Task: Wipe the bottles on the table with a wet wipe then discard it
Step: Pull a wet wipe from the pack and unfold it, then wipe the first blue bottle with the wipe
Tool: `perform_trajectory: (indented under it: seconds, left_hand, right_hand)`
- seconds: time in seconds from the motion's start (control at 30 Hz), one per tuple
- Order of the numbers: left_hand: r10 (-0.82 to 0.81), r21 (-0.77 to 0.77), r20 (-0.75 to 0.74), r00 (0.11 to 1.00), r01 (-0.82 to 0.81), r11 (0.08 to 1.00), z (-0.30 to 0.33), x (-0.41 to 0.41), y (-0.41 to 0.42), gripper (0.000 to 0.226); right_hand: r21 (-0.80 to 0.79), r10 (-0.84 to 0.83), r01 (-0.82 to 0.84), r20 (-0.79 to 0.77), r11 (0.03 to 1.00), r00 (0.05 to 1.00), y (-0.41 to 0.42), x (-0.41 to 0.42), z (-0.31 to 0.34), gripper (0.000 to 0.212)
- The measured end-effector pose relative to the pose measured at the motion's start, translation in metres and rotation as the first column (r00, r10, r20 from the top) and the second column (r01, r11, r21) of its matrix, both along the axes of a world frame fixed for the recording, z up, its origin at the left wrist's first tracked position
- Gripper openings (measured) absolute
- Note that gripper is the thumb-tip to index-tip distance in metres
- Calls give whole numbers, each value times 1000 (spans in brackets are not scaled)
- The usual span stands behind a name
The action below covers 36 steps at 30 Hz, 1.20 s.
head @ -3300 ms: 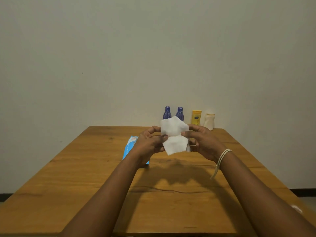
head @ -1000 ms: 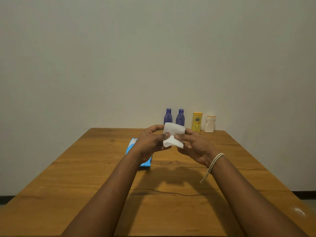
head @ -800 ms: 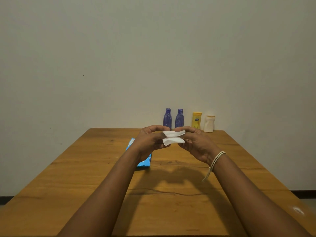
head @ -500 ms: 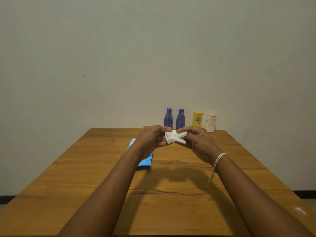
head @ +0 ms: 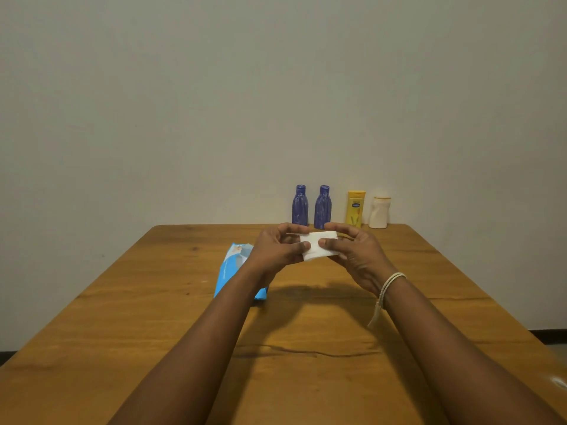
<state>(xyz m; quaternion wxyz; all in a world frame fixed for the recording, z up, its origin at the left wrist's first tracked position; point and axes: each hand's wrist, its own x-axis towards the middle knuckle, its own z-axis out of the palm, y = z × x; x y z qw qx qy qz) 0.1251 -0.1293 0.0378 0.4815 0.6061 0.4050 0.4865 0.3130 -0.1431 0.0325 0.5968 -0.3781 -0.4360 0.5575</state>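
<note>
A folded white wet wipe (head: pixel 313 252) is held above the middle of the wooden table (head: pixel 153 317). My left hand (head: pixel 277 250) pinches its left end and my right hand (head: pixel 356 253) pinches its right end, thumbs on the near face. Along the table's far edge stand two purple bottles (head: pixel 300 205) (head: pixel 322 207), a yellow bottle (head: pixel 356 208) and a white bottle (head: pixel 379 212), all upright and beyond my hands.
A blue pack of wipes (head: pixel 230 268) lies flat on the table, partly hidden under my left forearm. A plain wall rises right behind the bottles. A long crack (head: pixel 306 352) runs across the tabletop near me.
The wipe went from an open sheet to a small folded rectangle between both hands. My hands stayed close together above the table's middle.
</note>
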Motion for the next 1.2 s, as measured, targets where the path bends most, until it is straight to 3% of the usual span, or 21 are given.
perform_trajectory:
  seconds: [0.23, 0.4, 0.53, 0.7, 0.8, 0.93, 1.1, 1.2]
  left_hand:
    - [17, -55, 52, 999, -14, 998, -13, 19, 75, 26]
    - [92, -58, 21, 996, -90, 994, -15, 28, 159, 16]
    - [394, 174, -256, 882, -359, 917, -20, 39, 232, 19]
    - [473, 264, -361, 803, -399, 878, -23, 57, 292, 59]
    - [546, 266, -303, 781, -481, 835, -28, 73, 303, 60]
    - [603, 250, -214, 768, -554, 794, -29, 88, 299, 35]
    - [542, 285, -130, 830, -493, 822, -18, 83, 250, 26]
    - [491, 258, -57, 869, -462, 848, -9, 63, 196, 31]
  right_hand:
    - [-180, -77, 40, -204, 983, 976, 64, 2, -10, 33]
    - [-196, -197, 135, -345, 971, 918, 129, 11, -16, 19]
    - [-216, -292, 233, -303, 948, 907, 174, 29, -19, 23]
    - [-171, -301, 266, -226, 949, 927, 201, 41, -18, 24]
    - [-152, -313, 287, -195, 946, 929, 204, 48, -18, 25]
    - [-163, -359, 336, -142, 928, 923, 192, 61, -16, 16]
    - [-199, -418, 395, -91, 897, 904, 169, 73, -11, 23]
    - [-202, -367, 339, -120, 919, 923, 149, 56, 3, 23]
